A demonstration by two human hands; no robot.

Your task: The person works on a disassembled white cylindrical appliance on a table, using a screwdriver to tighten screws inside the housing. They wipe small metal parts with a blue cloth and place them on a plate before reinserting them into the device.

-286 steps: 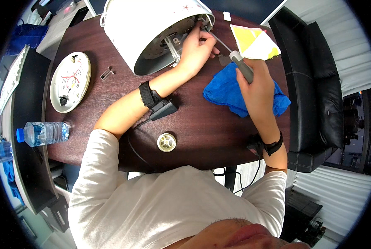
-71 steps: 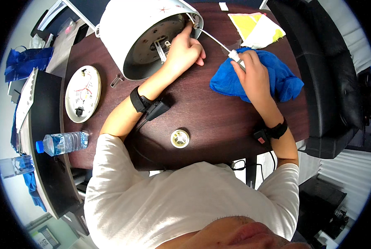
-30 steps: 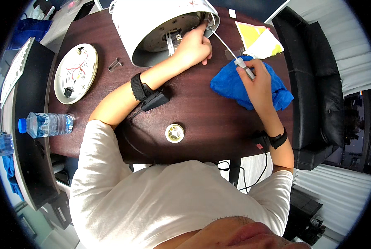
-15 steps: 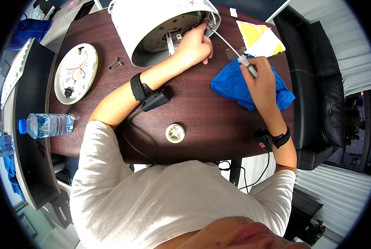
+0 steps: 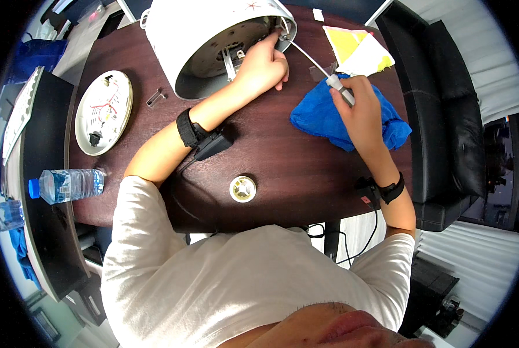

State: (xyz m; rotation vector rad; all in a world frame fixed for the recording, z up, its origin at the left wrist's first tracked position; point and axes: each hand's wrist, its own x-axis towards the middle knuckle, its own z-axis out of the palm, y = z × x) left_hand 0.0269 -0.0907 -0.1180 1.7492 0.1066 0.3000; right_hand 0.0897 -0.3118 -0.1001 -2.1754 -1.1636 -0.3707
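A white rice cooker body lies on its side at the far middle of the table, its open underside toward me. Inside it a metal plate with holes and a bracket shows. My left hand reaches into the opening, fingers bent and pressed near the right inner rim; whatever they pinch there is hidden. In my right hand is a screwdriver with a grey-white handle. Its long shaft points up-left, the tip at the rim beside my left fingertips. Beneath the right hand lies a blue cloth.
An oval white base cover with red wires lies at the left, near a small metal bracket. Closer in are a water bottle and a round roll-like piece. Yellow-and-white cloth lies far right; a black sofa stands beyond.
The whole view has shifted slightly. Both hands, the screwdriver and the rice cooker keep nearly the same places relative to each other; any turning of the screwdriver is too small to tell.
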